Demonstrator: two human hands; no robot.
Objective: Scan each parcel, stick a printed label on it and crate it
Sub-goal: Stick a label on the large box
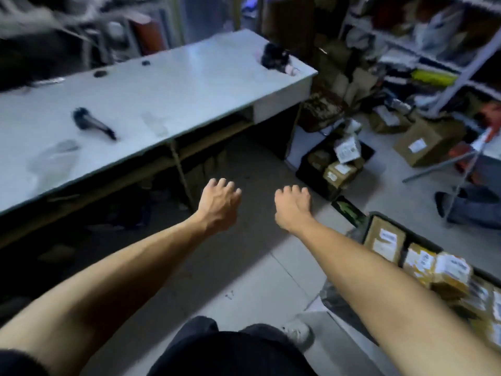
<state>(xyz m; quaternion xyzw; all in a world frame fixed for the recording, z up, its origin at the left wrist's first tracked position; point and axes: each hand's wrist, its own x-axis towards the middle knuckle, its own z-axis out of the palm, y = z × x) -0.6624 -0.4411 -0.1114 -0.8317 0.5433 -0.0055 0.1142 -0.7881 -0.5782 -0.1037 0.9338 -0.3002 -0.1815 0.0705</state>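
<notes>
Both hands empty, fingers loosely curled: left hand (218, 202), right hand (292, 208). Parcels in far crate (307, 169) and near crate (368, 226); scanner (93, 123) at table (189, 85) front edge. Risk: unscanned, labelled parcels mixed up; frame blurred.

A pale table (189, 85) carried a handheld scanner (92, 123) near left, while two parcel-filled black crates (306, 169) sat on the floor (244, 267) right.

Bare forearms lead to an ungloved left hand (218, 203) and right hand (292, 206); below, dark trousers (233, 351), a dark sleeve edge (16, 362) and a pale grey-white sneaker (298, 333).
</notes>
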